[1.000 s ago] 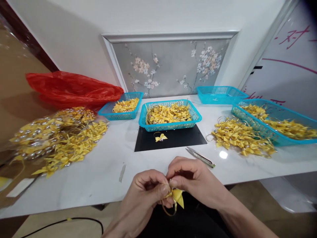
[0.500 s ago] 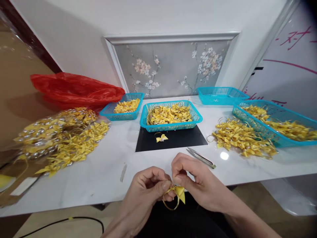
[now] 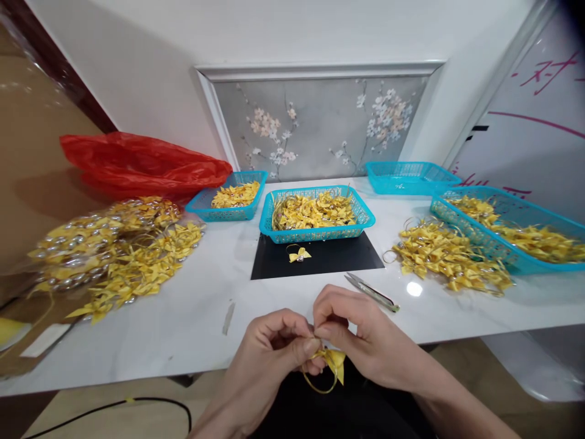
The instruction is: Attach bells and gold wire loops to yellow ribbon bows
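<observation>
Just past the table's near edge, my left hand pinches a yellow ribbon bow with a thin gold loop hanging under it. My right hand is closed in a pinch right beside the left fingertips, above the bow. Whatever sits between the right fingertips is too small and covered to make out. A similar bow with a silvery bead and a gold loop lies on the black mat. Thread snips rest on the table beyond my right hand.
A blue basket of bows stands on the mat's back part. Other blue baskets sit back left, back right and far right. Loose bows are heaped at right, bagged beaded bows at left, near a red plastic bag.
My fingertips have drawn closer together, the right hand shifting slightly left. The bow and its gold loop have turned and swung a little to the right.
</observation>
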Demonstrator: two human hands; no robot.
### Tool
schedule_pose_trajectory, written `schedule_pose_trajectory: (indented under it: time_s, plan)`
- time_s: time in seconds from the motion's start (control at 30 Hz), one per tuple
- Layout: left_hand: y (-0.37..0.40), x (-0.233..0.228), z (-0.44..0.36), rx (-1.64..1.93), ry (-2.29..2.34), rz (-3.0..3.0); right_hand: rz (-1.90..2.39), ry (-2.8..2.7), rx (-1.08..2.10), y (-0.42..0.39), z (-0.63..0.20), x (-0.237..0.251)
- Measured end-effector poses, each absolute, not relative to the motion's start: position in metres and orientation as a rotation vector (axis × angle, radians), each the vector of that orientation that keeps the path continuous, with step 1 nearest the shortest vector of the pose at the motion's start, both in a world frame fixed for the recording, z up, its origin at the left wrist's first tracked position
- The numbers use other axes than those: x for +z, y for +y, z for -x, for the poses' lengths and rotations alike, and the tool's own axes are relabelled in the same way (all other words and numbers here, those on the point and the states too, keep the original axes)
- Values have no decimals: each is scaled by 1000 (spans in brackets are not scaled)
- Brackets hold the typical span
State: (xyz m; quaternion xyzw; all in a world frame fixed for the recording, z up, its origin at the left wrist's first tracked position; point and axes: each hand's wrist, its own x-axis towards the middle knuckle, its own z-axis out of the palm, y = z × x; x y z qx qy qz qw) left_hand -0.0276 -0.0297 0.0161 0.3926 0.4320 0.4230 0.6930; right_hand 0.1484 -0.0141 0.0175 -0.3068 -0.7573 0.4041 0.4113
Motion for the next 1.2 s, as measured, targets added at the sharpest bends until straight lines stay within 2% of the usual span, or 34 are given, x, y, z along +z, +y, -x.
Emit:
schedule_pose_trajectory:
  time_s: [0.23, 0.5, 0.63, 0.77, 0.9, 1.03, 1.2]
  plan:
    - [-31, 18, 27, 968, 975, -823, 735, -1974, 892, -13, -149, 16]
    - [-33, 16, 24, 963, 965, -740, 637, -2179, 391, -8, -151, 15]
    - [-33, 18, 24, 985, 934, -716, 590, -2221, 311, -6, -152, 16]
    - [-34, 20, 25, 1005, 910, -734, 602, -2140, 528, -10, -155, 16]
    - [-34, 23, 25, 1039, 916, -766, 886, -1805, 1030, -23, -159, 14]
    - [-34, 24, 24, 1102, 893, -832, 915, -1609, 1462, -38, -154, 12]
    - [-37, 16, 26, 1265, 906, -993, 951, -1420, 1593, -43, -142, 15]
